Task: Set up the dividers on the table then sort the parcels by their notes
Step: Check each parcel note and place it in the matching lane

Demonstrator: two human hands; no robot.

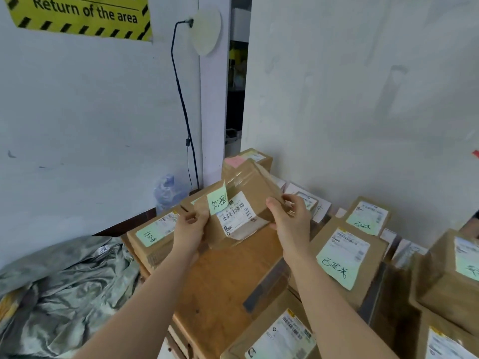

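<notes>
Left hand and right hand grip one brown parcel, lifted over the wooden table.

I hold the parcel tilted and clear of the tabletop. My left fingers curl round its left end, thumb just beside a green note handwritten in black, and my right hand clasps the right end, thumb on top. A white barcode label sits beside the note. A pink note shows at the far end; I cannot tell which box it is stuck to. Left of my hands a box with a green note lies at the table's edge. To the right stand more boxes with green notes, with white cards upright among them, and one labelled box lies nearest me. Crumpled grey sheeting lies left of the table. On the wall are a yellow-and-black sign and a black cable.
</notes>
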